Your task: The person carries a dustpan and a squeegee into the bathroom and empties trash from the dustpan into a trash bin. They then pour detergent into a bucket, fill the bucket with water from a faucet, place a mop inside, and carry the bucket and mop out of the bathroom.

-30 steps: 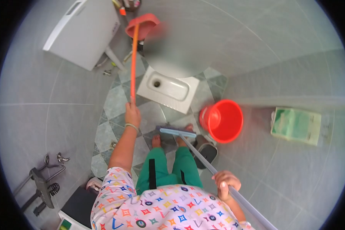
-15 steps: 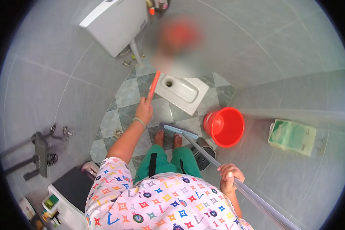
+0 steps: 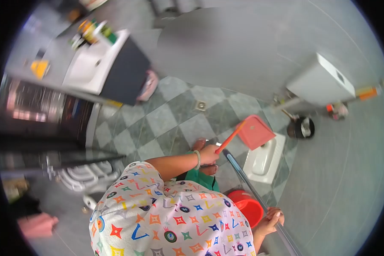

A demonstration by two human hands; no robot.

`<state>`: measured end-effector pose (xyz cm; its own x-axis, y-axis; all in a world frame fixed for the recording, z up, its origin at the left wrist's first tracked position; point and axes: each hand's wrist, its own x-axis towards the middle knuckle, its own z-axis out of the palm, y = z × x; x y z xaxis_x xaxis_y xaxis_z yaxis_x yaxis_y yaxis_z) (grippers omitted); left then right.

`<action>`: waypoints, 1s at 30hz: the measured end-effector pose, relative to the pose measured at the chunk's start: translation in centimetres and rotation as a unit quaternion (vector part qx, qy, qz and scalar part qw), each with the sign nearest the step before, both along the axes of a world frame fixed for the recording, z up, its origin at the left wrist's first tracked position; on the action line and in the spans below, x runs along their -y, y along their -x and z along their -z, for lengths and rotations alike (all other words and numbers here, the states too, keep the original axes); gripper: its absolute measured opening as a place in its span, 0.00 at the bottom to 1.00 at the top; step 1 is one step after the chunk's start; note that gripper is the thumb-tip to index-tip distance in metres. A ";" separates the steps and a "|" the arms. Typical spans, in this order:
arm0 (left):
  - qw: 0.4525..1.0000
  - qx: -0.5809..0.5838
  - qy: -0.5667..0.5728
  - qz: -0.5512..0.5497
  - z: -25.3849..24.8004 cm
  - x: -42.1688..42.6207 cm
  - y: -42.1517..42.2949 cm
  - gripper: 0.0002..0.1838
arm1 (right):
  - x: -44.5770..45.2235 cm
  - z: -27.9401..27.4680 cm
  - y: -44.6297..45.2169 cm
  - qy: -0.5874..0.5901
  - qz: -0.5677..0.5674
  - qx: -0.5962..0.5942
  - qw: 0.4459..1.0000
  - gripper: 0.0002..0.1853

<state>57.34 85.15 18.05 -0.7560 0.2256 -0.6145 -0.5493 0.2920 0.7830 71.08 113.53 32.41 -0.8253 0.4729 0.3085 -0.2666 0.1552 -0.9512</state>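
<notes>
My left hand (image 3: 209, 154) is closed around the orange handle of a long-handled dustpan (image 3: 255, 133). The red pan hangs over the left end of the white squat toilet (image 3: 266, 160), hiding part of it. Lower right, my right hand (image 3: 269, 221) grips the grey pole of a floor brush (image 3: 243, 174). That pole runs diagonally up toward my feet, where the brush head is mostly hidden behind my left hand. A red bucket (image 3: 247, 207) stands beside the pole, partly covered by my shirt.
A white basin on a dark cabinet (image 3: 126, 70) stands upper left, near a floor drain (image 3: 200, 106). A cistern (image 3: 322, 81) hangs on the wall at right, above a black bin (image 3: 301, 127). A door edge (image 3: 72, 158) juts in at left.
My view and body have turned left, bringing the basin and doorway into sight. The dustpan's pan, blurred before, now shows clearly beside the squat toilet. Both hands keep their holds.
</notes>
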 end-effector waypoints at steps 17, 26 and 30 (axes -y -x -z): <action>0.706 0.101 -0.186 -0.676 5.2 2.8 -8.0 0.02 | 3.4 -3.2 23.7 -0.065 -0.467 0.030 0.882 0.15; 0.520 0.029 -0.270 -0.810 5.0 7.5 -13.1 0.04 | 18.0 -6.2 26.4 -0.022 -0.624 -0.012 0.781 0.18; 0.466 0.002 -0.277 -0.840 4.8 8.7 -14.0 0.04 | 21.9 -7.1 26.8 0.011 -0.670 -0.021 0.742 0.19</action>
<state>71.30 76.43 13.29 -0.1504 -0.5585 -0.8158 0.3612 -0.7992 0.4805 44.27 91.67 39.51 -0.5490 -0.7581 0.3520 -0.1966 -0.2922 -0.9359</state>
